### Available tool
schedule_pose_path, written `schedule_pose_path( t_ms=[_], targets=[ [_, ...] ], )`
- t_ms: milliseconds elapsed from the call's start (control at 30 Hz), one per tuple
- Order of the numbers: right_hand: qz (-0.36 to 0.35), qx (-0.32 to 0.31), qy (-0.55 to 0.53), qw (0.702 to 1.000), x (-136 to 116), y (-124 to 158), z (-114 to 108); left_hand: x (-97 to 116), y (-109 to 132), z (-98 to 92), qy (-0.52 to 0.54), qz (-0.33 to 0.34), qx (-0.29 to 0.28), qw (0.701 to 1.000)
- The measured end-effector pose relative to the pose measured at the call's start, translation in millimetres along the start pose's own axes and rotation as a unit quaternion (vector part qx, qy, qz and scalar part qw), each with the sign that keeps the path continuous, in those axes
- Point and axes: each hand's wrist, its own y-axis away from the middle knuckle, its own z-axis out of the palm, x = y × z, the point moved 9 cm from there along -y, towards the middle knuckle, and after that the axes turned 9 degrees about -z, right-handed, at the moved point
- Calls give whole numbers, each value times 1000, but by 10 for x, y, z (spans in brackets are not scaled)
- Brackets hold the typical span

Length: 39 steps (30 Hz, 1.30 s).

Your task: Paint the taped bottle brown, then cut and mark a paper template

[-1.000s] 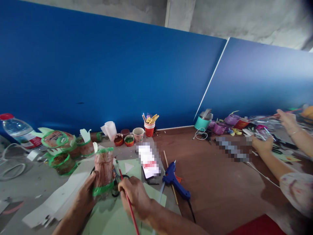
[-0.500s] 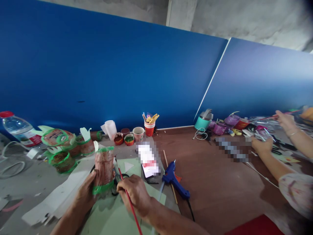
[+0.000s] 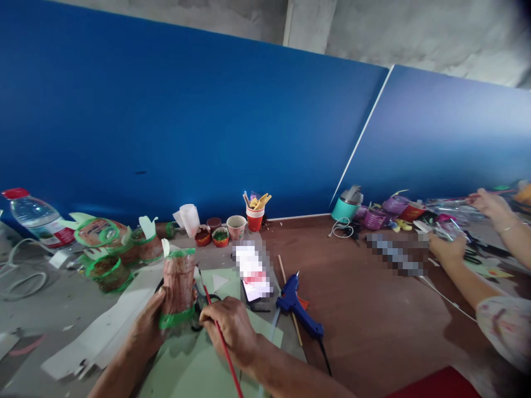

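My left hand (image 3: 151,318) is wrapped round a cut plastic bottle piece (image 3: 178,284), painted brown with green bands at top and bottom. It stands upright in my grip, above a pale green sheet (image 3: 186,365). Pinched in my right hand (image 3: 230,326) is a red-handled paintbrush (image 3: 223,342); its dark tip points up beside the bottle piece, and I cannot tell if it touches. Behind the bottle piece, partly hidden, are black-handled scissors (image 3: 213,298). Small cups of brown paint (image 3: 202,236) and green paint (image 3: 220,237) sit farther back.
On the left are painted bottle pieces (image 3: 108,272) and a water bottle (image 3: 39,221). A phone (image 3: 253,273) and a blue glue gun (image 3: 299,307) lie right of my hands. At far right, a co-worker's hands (image 3: 448,249) hold a brush and a clear plastic piece.
The view has shifted slightly. My hands keep the same grip on the bottle piece and the paintbrush. The co-worker's brush hand has moved a little.
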Motion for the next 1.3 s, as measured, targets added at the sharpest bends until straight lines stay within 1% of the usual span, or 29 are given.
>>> schedule_pose_path(
  t_ms=[100, 200, 300, 400, 667, 900, 967, 1067, 1167, 1233, 1300],
  targets=[
    [5, -8, 7, 1000, 8, 5, 24, -2, 13, 25, 17, -2, -5, 1000],
    [3, 0, 3, 1000, -7, 1, 5, -21, 14, 42, 22, -11, -17, 1000],
    [-2, 8, -4, 1000, -25, -1, -20, -26, 4, 6, 27, -13, -9, 1000],
    [0, 0, -6, 1000, -20, 1, -9, -26, -12, -34, 30, -11, -1, 999],
    [-11, 2, 24, 1000, -5, 9, 24, -33, -6, -1, 36, -6, -13, 999],
    [-12, 31, 41, 999, 15, 20, -17, -22, 18, 31, 39, -4, -10, 999],
    [-17, 33, 38, 999, 8, 23, -22, -15, 20, 57, 31, 1, -22, 999],
    [-23, 62, 23, 998, -24, 24, -126, 2, 33, 114, 16, 18, -50, 998],
    [16, 125, -17, 992, 14, 42, -352, -2, 46, 157, 1, 22, -73, 997],
    [0, 162, -49, 986, -11, 47, -492, -17, 52, 200, -5, 16, -101, 995],
    [-40, 187, -79, 978, -60, 47, -586, -43, 59, 260, -9, 3, -138, 990]
  ],
)
